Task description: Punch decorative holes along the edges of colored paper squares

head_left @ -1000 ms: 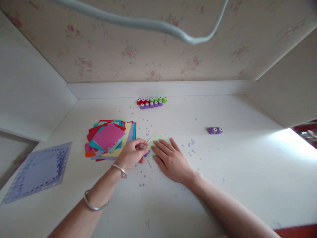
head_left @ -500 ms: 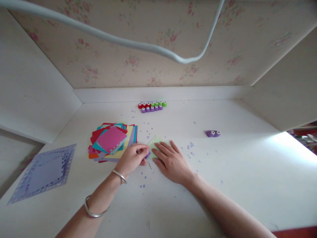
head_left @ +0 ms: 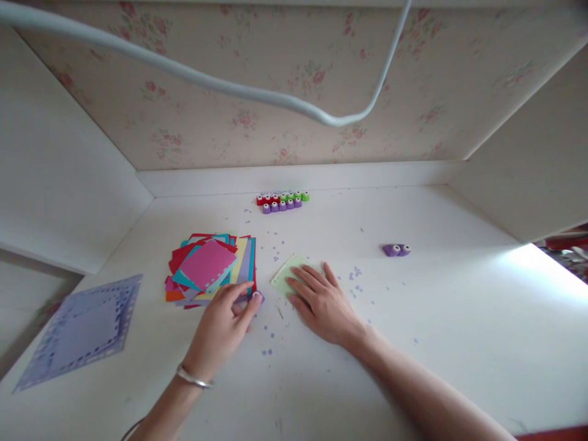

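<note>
While the worktop (head_left: 459,306) spreads across most of the frame, the lilac sheets (head_left: 85,327) at lower left look thin and likely to flex along their perforated borders. The stack of coloured paper (head_left: 209,263), left of centre, looks loose and apt to slide if nudged. At centre, the right hand (head_left: 324,306) lies open, its grip slack and fingers flat on the green sheet (head_left: 287,277), which is probably almost weightless and easily creased, best pinched by its uncovered left edge. Just left of it, the left hand (head_left: 218,331) has its thumb on the white top of the purple punch (head_left: 258,296); whether that grip is closed around it cannot be told. The punch looks rigid, light and perhaps slick, best taken by its purple sides. The scattered lilac dots (head_left: 267,352) below would probably drift at a touch.
</note>
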A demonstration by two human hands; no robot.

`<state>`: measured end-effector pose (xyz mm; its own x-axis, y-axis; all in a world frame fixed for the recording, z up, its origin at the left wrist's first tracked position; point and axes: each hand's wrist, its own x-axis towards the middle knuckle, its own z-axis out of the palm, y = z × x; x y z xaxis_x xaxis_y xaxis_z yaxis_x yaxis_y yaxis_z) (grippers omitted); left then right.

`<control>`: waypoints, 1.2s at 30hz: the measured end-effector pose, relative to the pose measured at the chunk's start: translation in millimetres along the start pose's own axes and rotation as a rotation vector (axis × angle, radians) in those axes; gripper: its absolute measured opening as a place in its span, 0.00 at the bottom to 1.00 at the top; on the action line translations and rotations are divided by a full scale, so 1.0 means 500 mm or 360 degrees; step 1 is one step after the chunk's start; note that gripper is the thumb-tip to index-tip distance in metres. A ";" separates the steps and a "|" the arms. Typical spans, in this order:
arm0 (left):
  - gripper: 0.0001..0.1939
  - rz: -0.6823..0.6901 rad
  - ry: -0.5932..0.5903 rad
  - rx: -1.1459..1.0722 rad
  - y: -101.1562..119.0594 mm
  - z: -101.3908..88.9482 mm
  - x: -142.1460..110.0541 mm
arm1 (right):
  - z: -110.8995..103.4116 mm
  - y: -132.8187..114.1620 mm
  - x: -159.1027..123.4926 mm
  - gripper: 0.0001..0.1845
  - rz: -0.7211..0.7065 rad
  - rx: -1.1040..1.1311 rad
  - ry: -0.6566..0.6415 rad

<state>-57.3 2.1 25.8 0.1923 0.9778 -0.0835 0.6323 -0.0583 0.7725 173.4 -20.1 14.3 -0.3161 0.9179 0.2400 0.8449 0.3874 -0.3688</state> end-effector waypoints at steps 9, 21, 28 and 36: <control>0.12 0.0430 0.0120 0.0454 0.020 0.028 -0.030 | -0.018 0.003 -0.013 0.15 -0.0048 0.0430 0.0317; 0.17 0.0742 0.0106 0.0047 0.065 0.078 -0.006 | -0.057 0.034 -0.012 0.14 0.0157 0.0797 0.0214; 0.13 0.1023 0.0086 0.0597 0.041 0.082 0.003 | -0.098 0.181 -0.021 0.14 0.0727 -0.0034 0.0528; 0.15 0.1018 -0.0026 0.0708 0.036 0.088 0.006 | -0.121 0.236 -0.048 0.15 0.1076 -0.0505 0.0314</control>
<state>-12.3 -4.8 11.7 0.6299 0.7239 0.2813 0.6356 -0.6887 0.3488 306.5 -1.5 19.3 0.3705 0.9022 0.2208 0.9195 -0.3227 -0.2244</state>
